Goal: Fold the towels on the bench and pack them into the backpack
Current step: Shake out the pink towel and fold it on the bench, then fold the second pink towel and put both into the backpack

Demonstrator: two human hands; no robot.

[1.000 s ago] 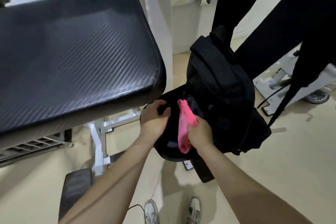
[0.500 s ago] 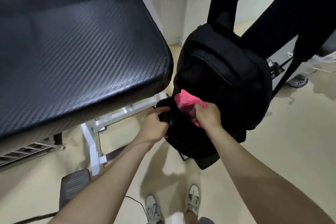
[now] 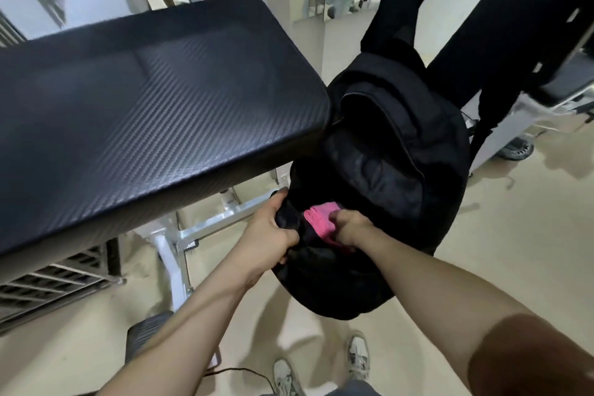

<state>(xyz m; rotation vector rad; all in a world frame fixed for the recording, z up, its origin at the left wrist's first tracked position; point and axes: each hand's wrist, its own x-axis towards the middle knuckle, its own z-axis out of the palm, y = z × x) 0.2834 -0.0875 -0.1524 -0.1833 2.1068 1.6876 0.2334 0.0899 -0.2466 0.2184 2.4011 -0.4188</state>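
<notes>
- The pink towel [image 3: 321,222] sits at the mouth of the black backpack [image 3: 395,170], partly inside, its folded layers showing as a stacked edge between the two hands.
- It looks soft, light and limp; I judge it will buckle and lose its fold if pushed from one corner, so the best hold is across the folded stack, thumb on one face and fingers on the other.
- The right hand [image 3: 350,228] has its fingers pressed together around the towel's near end, pinching the folded bundle.
- The left hand [image 3: 273,235] has its fingers curled tight on the backpack's black rim fabric, holding the opening apart.
- The backpack is soft-walled and hangs off the floor beside the counter [image 3: 154,112]; its mouth will likely sag shut if the left hand lets go.
- The opening is narrow and dark; how much room is left inside cannot be told.
- The counter's padded corner lies just beside the backpack's upper left, so there is little room on that side. No towels show on the counter's visible top.
- A person's dark-clothed legs [image 3: 482,42] stand close behind the backpack; open floor [image 3: 514,251] lies to the right and below.
</notes>
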